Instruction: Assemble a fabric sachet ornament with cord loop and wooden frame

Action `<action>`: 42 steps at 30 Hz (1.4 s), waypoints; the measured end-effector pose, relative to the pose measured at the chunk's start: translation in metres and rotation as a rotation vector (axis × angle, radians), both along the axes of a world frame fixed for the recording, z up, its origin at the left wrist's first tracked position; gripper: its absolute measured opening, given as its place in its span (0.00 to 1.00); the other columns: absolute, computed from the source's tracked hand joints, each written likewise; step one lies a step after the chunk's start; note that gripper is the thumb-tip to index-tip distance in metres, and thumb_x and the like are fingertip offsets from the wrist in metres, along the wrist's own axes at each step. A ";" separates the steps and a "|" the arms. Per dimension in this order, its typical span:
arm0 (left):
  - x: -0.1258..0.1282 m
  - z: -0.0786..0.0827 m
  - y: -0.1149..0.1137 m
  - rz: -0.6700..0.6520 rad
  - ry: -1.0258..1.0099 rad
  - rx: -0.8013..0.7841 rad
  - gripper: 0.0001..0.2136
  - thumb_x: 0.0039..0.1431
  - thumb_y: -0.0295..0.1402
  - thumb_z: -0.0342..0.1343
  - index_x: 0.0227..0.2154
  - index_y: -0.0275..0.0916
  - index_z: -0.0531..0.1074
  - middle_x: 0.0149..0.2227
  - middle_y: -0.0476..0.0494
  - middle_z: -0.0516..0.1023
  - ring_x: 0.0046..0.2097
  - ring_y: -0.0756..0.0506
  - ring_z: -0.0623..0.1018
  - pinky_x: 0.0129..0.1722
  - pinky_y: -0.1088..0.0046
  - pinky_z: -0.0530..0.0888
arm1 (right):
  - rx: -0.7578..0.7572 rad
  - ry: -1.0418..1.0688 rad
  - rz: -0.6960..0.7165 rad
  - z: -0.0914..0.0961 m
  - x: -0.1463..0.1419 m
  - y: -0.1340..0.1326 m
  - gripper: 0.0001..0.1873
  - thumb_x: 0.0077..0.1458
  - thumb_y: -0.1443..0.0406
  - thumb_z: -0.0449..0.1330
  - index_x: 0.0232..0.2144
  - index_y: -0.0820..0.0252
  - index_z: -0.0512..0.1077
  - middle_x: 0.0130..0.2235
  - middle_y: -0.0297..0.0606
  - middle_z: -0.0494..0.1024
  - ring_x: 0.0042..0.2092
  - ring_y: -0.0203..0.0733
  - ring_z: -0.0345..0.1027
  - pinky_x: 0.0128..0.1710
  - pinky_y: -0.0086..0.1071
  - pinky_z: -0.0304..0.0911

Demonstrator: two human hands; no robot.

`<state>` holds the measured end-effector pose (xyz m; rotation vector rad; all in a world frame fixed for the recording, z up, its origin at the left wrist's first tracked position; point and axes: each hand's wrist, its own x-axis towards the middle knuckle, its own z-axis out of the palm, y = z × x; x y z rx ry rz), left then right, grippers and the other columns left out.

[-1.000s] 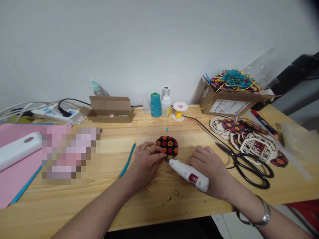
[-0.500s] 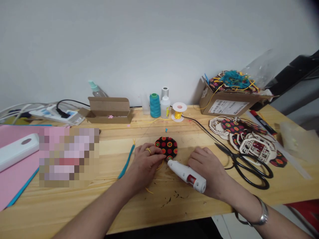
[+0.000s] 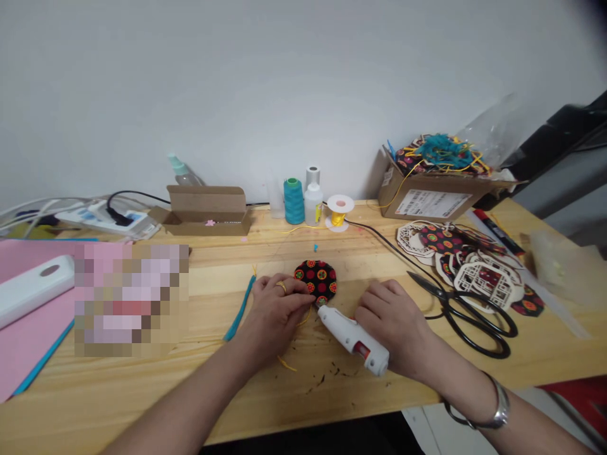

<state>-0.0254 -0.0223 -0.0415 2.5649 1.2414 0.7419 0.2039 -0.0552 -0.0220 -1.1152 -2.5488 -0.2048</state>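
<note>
My left hand (image 3: pixel 279 306) pinches the lower left edge of a round, black patterned fabric piece (image 3: pixel 315 280) that lies on the table. A yellow cord (image 3: pixel 304 317) runs out beneath those fingers. My right hand (image 3: pixel 391 322) is wrapped round a white glue gun (image 3: pixel 353 338), lying on its side with its nozzle at the fabric piece's bottom edge. Whether the nozzle touches the cloth I cannot make out. Left of my left hand lies a teal tassel (image 3: pixel 241 309) with a yellow loop at its top.
Black scissors (image 3: pixel 462 309) lie right of my right hand, near patterned wooden cutouts (image 3: pixel 488 278). Behind stand a teal thread cone (image 3: pixel 294 202), a small bottle (image 3: pixel 313 205), a yellow cord spool (image 3: pixel 339 215) and a full cardboard box (image 3: pixel 427 196). A small open carton (image 3: pixel 206 218) sits back left.
The glue gun's rear end has swung slightly towards me and left, its nozzle staying near the fabric's edge. My left hand keeps its pinch.
</note>
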 end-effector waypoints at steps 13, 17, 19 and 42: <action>0.002 0.003 -0.002 0.016 -0.016 0.038 0.07 0.57 0.29 0.54 0.32 0.46 0.76 0.37 0.48 0.80 0.42 0.43 0.72 0.42 0.58 0.56 | -0.002 -0.024 0.030 0.002 0.004 -0.004 0.10 0.52 0.71 0.51 0.21 0.61 0.66 0.24 0.38 0.68 0.31 0.40 0.55 0.33 0.38 0.47; 0.002 0.003 -0.002 0.024 -0.002 0.053 0.07 0.58 0.30 0.54 0.32 0.46 0.76 0.37 0.48 0.80 0.42 0.43 0.73 0.43 0.57 0.55 | -0.070 0.054 0.044 0.008 0.014 -0.003 0.11 0.54 0.68 0.51 0.21 0.61 0.66 0.24 0.37 0.68 0.31 0.40 0.57 0.33 0.37 0.48; 0.002 0.003 -0.003 0.021 0.004 0.067 0.07 0.58 0.30 0.54 0.32 0.47 0.76 0.37 0.48 0.80 0.42 0.43 0.73 0.44 0.56 0.55 | -0.097 0.112 0.016 0.011 0.020 -0.002 0.09 0.52 0.67 0.53 0.22 0.61 0.66 0.25 0.37 0.69 0.31 0.40 0.58 0.33 0.37 0.49; 0.008 0.010 -0.007 0.078 0.008 0.073 0.06 0.57 0.28 0.55 0.29 0.46 0.75 0.35 0.52 0.81 0.39 0.45 0.76 0.49 0.51 0.50 | -0.367 0.401 -0.220 0.000 -0.037 0.048 0.13 0.43 0.62 0.66 0.29 0.60 0.67 0.41 0.39 0.67 0.42 0.44 0.59 0.40 0.38 0.58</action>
